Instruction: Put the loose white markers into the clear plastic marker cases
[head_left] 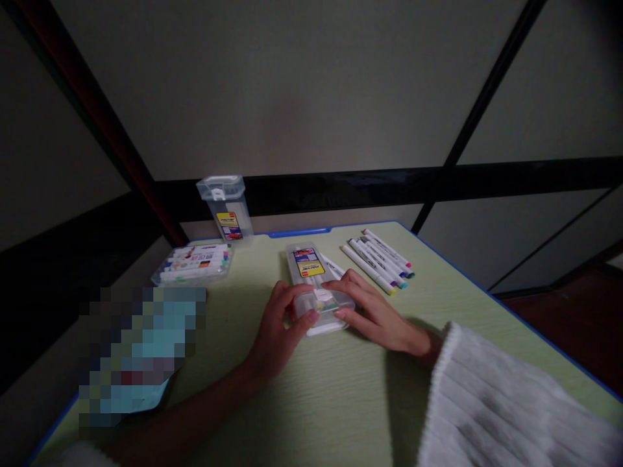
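A clear plastic marker case (307,262) with a yellow and blue label lies flat on the table, its lid end towards me. My left hand (281,324) grips the left side of that lid, thumb on top near the white latch (322,295). From the right, my right hand (372,310) holds the same lid, fingertips by the latch and thumb lower down. A pale item shows inside the case, too unclear to name. One white marker (333,266) lies beside the case, partly hidden by my right hand.
Several white markers (377,259) with coloured ends lie at the right. An upright clear case (224,206) stands at the back left, before a flat case of markers (195,263). A blurred-out light blue object (150,353) lies nearer. A wall panel (302,97) rises behind the table.
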`<state>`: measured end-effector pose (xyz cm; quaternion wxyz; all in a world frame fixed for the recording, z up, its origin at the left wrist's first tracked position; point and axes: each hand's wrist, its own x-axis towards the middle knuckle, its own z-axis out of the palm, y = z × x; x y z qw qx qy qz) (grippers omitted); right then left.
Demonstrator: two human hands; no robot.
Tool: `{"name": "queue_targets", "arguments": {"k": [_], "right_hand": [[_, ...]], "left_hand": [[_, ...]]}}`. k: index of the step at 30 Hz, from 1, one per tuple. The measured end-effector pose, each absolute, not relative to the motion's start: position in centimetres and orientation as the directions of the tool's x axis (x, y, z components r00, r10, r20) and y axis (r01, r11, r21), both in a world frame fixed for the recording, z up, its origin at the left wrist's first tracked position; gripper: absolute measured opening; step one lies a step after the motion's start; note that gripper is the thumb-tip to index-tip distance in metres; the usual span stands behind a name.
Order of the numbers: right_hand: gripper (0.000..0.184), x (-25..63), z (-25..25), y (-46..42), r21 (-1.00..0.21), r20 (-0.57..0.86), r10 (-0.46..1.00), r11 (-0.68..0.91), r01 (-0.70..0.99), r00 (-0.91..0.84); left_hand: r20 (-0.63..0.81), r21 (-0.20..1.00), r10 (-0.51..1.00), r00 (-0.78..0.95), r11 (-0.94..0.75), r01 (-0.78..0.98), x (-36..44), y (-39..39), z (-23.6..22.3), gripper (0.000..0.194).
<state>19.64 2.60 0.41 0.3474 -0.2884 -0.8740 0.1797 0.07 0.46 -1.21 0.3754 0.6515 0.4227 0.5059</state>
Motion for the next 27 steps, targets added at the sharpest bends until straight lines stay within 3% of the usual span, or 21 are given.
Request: {"name": "queue_targets", "arguments": {"k": [15, 27], "right_hand": [[0.037, 19.85, 0.21, 2.63, -0.319, 0.551, 0.543, 0.839, 0.441, -0.634], [0.035, 20.05, 0.19, 2.75, -0.334, 0.564, 0.519, 0.855, 0.397, -0.642]], "left_hand": [[0.517, 0.777, 0.841, 0.159, -0.539, 0.325, 0.05, -0.08, -0.8, 0.023], [0.553, 0.742, 0.809, 0.198, -0.586, 0.325, 0.01, 0.05, -1.02, 0.021]]}}
